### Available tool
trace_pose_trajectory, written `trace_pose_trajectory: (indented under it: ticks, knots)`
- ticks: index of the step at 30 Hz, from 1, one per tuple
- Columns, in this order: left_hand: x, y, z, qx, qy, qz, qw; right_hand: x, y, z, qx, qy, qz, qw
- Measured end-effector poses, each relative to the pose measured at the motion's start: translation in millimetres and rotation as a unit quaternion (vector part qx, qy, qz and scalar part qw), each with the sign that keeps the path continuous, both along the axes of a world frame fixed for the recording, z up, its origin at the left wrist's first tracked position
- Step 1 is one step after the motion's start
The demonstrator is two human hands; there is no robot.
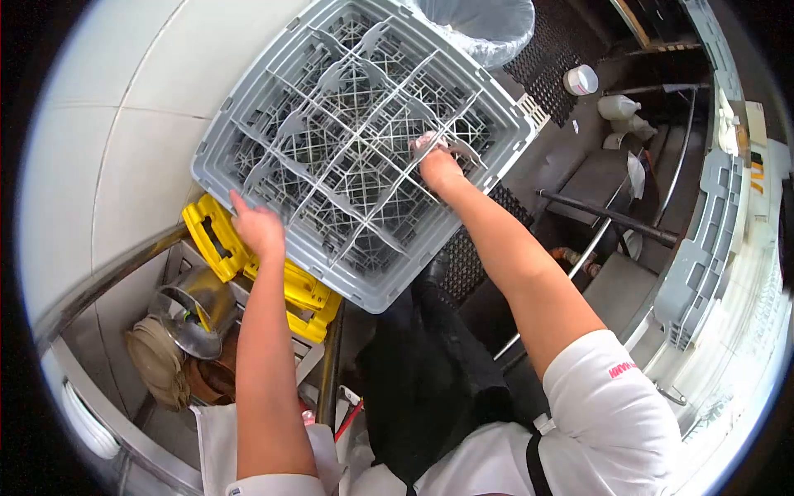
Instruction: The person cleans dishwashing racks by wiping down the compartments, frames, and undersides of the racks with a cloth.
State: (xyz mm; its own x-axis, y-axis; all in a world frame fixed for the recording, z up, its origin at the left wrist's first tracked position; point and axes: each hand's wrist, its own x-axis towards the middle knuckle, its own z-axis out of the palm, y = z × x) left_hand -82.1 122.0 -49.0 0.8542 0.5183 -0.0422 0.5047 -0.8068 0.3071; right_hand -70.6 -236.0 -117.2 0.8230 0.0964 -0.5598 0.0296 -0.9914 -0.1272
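A large grey plastic dishwasher rack (389,291), split into compartments by thin dividers, is in front of me. No dishes show inside it. My right hand (438,165) reaches into its right-hand part, fingers closed around a divider near the rim. A pinkish-white patch shows at those fingertips, and I cannot make out what it is. At the lower left rim is my left hand (260,228), its index finger along the outside and its other fingers curled at the edge. Yellow plastic racks (217,236) lie just below this hand.
A bin with a clear liner (488,37) stands behind the rack. A white tub (581,80) sits on the black mat (542,62). On the left, a shelf holds a metal pot (198,310) and stacked bowls (155,355). Metal rails (612,217) and another grey rack (703,248) are at right.
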Motion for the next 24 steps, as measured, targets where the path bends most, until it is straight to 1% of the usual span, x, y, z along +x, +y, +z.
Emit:
trace_pose_trajectory:
  ticks: [1, 2, 4, 5, 6, 7, 8, 9, 10, 12, 13, 14, 15, 17, 18, 19, 20, 22, 23, 24]
  knots:
    - [0, 1, 0, -0.002, 0.008, 0.002, 1.0, 1, 1, 7, 0.045, 0.016, -0.076, 0.996]
    - [2, 2, 1, -0.003, 0.014, 0.006, 1.0, -10, -1, -26, -0.065, -0.103, 0.078, 0.99]
    - [-2, 4, 1, 0.0, 0.01, 0.001, 1.0, -7, -1, -25, -0.011, 0.034, -0.037, 0.999]
    - [-3, 5, 0, 0.001, 0.005, -0.002, 1.0, -13, -2, -31, -0.027, -0.004, 0.046, 0.999]
    - [-1, 3, 1, -0.001, -0.005, -0.004, 1.0, -13, -4, -25, -0.047, -0.047, 0.13, 0.989]
    - [0, -1, 4, -0.006, 0.0, 0.007, 1.0, -20, -5, -16, 0.032, -0.009, -0.054, 0.998]
    - [0, -3, 6, -0.005, -0.001, 0.009, 1.0, -27, -6, -7, 0.113, -0.009, -0.241, 0.964]
    - [2, -4, 6, -0.003, -0.003, 0.012, 1.0, -17, -8, 20, 0.086, 0.037, -0.15, 0.984]
    - [2, -3, 5, 0.002, -0.002, 0.013, 1.0, -12, -8, 39, 0.06, 0.086, -0.061, 0.993]
    - [2, -1, 5, -0.016, -0.012, 0.011, 1.0, -4, -7, 56, 0.115, 0.029, -0.124, 0.985]
    - [0, -1, 4, -0.025, -0.013, 0.009, 1.0, -6, -13, 29, 0.152, -0.019, -0.085, 0.985]
    - [-1, -2, 5, -0.024, -0.015, 0.007, 1.0, -25, -26, -67, 0.009, -0.223, 0.088, 0.971]
    - [0, -2, 5, -0.023, -0.019, 0.006, 1.0, -31, -25, -90, -0.02, -0.239, 0.092, 0.967]
    - [0, 0, 0, -0.016, -0.02, 0.012, 1.0, -28, -12, -67, -0.056, -0.097, 0.143, 0.983]
    - [-3, 2, 0, -0.014, -0.008, 0.011, 1.0, -13, -5, -15, -0.066, 0.061, 0.186, 0.978]
    - [-1, 1, 3, -0.015, -0.004, 0.012, 1.0, -11, -2, 7, -0.1, 0.061, 0.264, 0.957]
    - [2, -1, 6, -0.018, -0.003, 0.016, 1.0, -11, -6, 4, -0.062, 0.073, 0.2, 0.975]
    - [1, -1, 5, -0.016, -0.011, 0.016, 1.0, -11, -8, 2, 0.017, 0.096, 0.072, 0.993]
    - [0, 0, 1, -0.011, -0.015, 0.015, 1.0, -12, -11, 0, -0.001, 0.126, 0.031, 0.992]
    - [3, 0, 2, -0.007, -0.021, 0.017, 1.0, -9, -12, -4, 0.013, 0.073, 0.043, 0.996]
